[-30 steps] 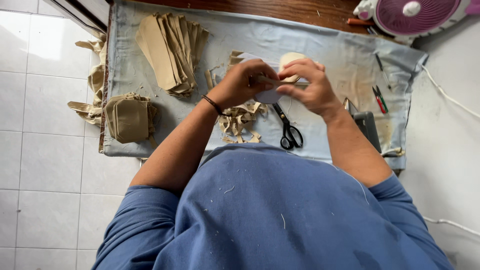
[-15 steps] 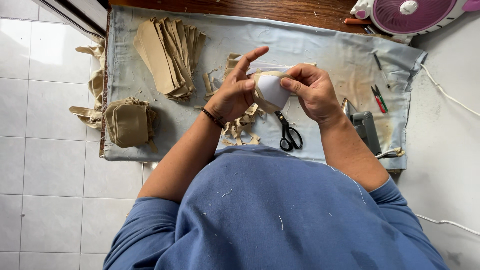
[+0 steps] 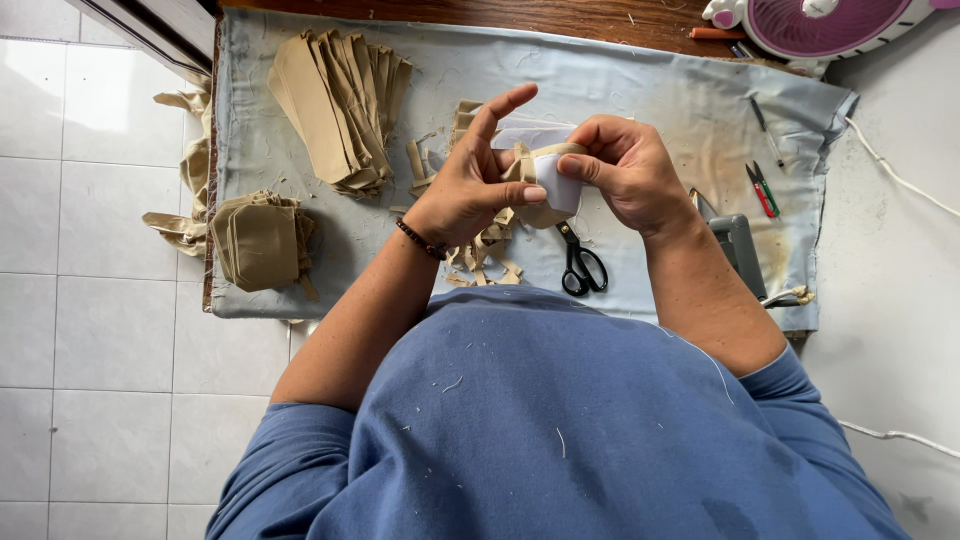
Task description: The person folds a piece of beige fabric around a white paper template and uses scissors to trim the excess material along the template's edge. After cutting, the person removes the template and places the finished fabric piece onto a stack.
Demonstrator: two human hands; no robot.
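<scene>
Raised slightly, both hands' grip pinches a tan fabric strip (image 3: 527,170) around a white rounded piece (image 3: 553,180).

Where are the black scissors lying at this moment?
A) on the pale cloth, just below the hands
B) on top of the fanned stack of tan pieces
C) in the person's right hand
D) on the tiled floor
A: the black scissors lie flat on the pale cloth, untouched, just below the left hand and right hand, which hold a white and tan piece.
</scene>
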